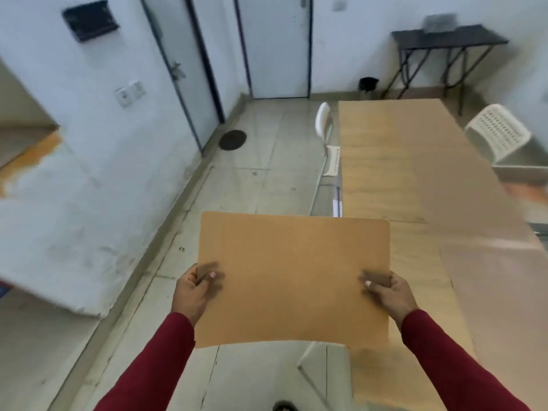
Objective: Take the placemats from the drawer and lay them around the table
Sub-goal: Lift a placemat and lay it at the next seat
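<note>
Tan and flat, the placemat (293,277) sits in the lower middle of our view, held up in the air in front of us, its right part overlapping the near end of the counter (415,173) and its left part over the floor (252,179). Whether it is one mat or a stack we cannot tell. Our left hand (192,292) pinches its left edge at about 9 o'clock, thumb on top and fingers curled under; our right hand (388,295) pinches the right edge at about 3 o'clock in the same way. Both dark red sleeves (154,369) run down toward 6 o'clock.

From the mat, the long light-wood counter stretches away toward 1 o'clock. A white chair (324,134) stands tucked at its left side, and another white perforated chair (501,132) stands at its right side near 2 o'clock. Beyond the far end, a dark side table (447,40) stands against the wall with a blurred grey thing on it.

At 12 o'clock is a pale door (275,46); a second door (181,69) is at 11 o'clock, with a dark round mat (232,140) on the floor at its foot. A black box (89,20) hangs on the white wall at 10 o'clock.
</note>
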